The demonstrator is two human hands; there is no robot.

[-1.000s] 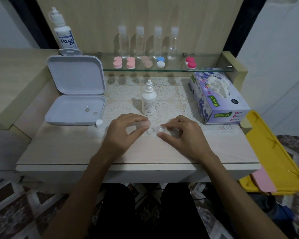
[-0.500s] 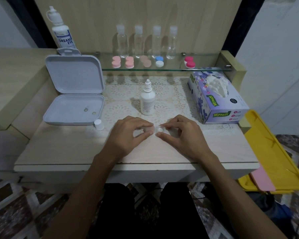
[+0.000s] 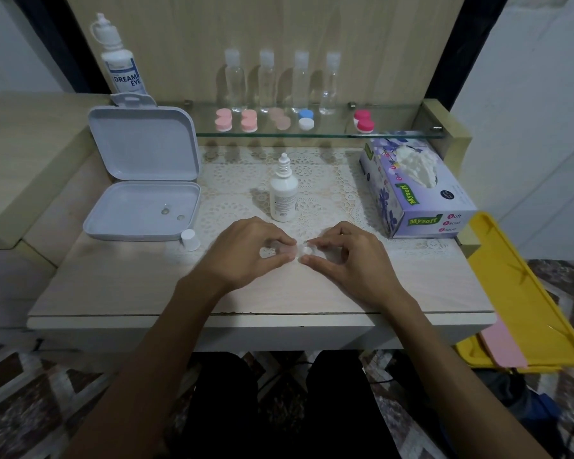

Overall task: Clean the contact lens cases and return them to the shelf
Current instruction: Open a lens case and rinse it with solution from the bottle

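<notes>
A small clear contact lens case (image 3: pixel 307 250) lies on the table between my hands. My left hand (image 3: pixel 246 256) pinches a pale cap over the case's left well with thumb and forefinger. My right hand (image 3: pixel 348 260) pinches the case's right side, fingers curled round it. Much of the case is hidden by my fingers. Several coloured lens cases (image 3: pixel 249 120) stand in a row on the glass shelf (image 3: pixel 395 134), among them a blue and white one (image 3: pixel 306 119) and a red one (image 3: pixel 363 120).
An open white box (image 3: pixel 140 207) with two lenses lies at the left, a loose white cap (image 3: pixel 190 239) before it. A solution bottle (image 3: pixel 283 193) stands behind my hands. A tissue box (image 3: pixel 415 190) sits at the right, a yellow tray (image 3: pixel 524 293) beyond the table edge.
My left thumb and forefinger have closed in on the case's left well with the cap. The right hand has kept its hold.
</notes>
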